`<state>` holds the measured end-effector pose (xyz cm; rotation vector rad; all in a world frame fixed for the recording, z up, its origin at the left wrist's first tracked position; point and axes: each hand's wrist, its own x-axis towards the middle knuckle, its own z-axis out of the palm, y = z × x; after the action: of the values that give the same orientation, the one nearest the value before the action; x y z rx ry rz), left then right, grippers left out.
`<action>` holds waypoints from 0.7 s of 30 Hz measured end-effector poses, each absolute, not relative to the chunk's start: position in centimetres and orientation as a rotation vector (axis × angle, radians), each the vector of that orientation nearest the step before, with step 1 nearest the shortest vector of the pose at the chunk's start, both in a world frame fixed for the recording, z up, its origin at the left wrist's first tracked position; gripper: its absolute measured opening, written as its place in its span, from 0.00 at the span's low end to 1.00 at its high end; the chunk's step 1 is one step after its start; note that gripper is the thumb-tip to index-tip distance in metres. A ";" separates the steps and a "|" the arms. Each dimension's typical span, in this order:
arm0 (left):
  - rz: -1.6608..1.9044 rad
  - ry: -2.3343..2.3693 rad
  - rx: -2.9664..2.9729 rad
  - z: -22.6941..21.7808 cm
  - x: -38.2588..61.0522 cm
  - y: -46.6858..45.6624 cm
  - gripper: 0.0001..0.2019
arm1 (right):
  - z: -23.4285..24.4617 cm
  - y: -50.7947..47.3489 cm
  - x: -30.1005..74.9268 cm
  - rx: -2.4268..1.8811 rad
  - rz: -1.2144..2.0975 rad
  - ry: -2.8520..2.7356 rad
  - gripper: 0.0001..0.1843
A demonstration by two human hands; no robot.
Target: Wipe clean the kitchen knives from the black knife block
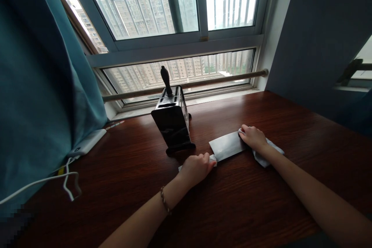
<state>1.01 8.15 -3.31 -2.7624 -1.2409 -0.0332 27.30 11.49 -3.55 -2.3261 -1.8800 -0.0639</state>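
Note:
A cleaver point(228, 146) lies low over the table with its wide grey blade pointing right. My left hand point(195, 168) is closed around its handle end, where something white shows at both sides of the fist; I cannot tell if it is the handle or a wrap. At the blade's far end, my right hand point(253, 138) is closed on a white cloth point(276, 148) and presses it to the metal. Part of the cloth trails under the wrist. Behind the left hand stands a black knife block point(172, 126), with one dark-handled knife point(165, 79) upright in it.
The brown wooden table point(232, 205) runs up to a barred window. A metal rail point(223, 79) crosses in front of the glass. On the left are a blue curtain point(49, 77), a white power strip point(88, 142) and a white cable point(37, 182).

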 end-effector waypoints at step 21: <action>-0.072 -1.237 -2.747 -3.6 0.9 8.1 0.20 | -3.8 10.1 24.0 -1.811 0.097 -2.128 0.14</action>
<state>0.91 8.08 -3.58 -2.7474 -1.2371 -0.0717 23.96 10.06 -3.83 -1.8110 -2.1278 0.0969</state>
